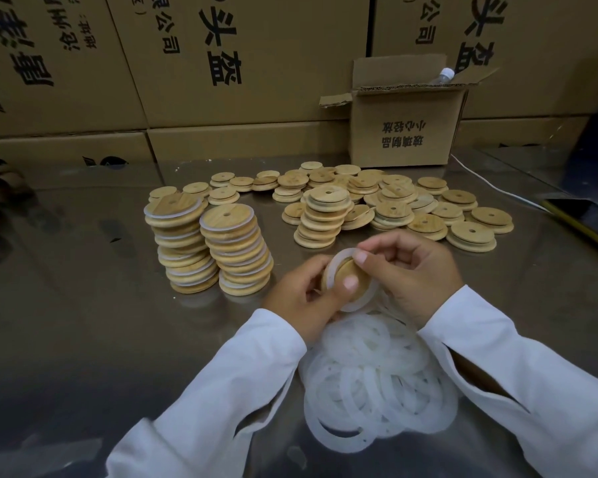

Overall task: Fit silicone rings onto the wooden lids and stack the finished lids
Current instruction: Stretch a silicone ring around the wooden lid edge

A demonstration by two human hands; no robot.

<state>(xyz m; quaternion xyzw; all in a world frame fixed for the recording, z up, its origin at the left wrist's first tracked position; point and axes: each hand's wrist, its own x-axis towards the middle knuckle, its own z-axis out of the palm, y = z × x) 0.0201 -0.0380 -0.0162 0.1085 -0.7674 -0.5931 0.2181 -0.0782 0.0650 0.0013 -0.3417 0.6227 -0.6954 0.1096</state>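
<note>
Both hands hold one round wooden lid [346,274] tilted toward me above the table. A translucent white silicone ring [335,267] sits partly around its raised step. My left hand [302,294] grips the lid from the left with its thumb on the face. My right hand [411,270] pinches the ring at the lid's upper right edge. A heap of loose silicone rings [373,377] lies under my wrists. Two leaning stacks of ringed lids [235,250] stand to the left. Several bare wooden lids [387,201] lie scattered and piled behind my hands.
An open small cardboard box [404,122] with a plastic bottle [444,75] in it stands at the back right. Large printed cartons [194,63] wall off the far edge. A white cable [491,182] runs along the right. The tabletop [83,322] is shiny metal.
</note>
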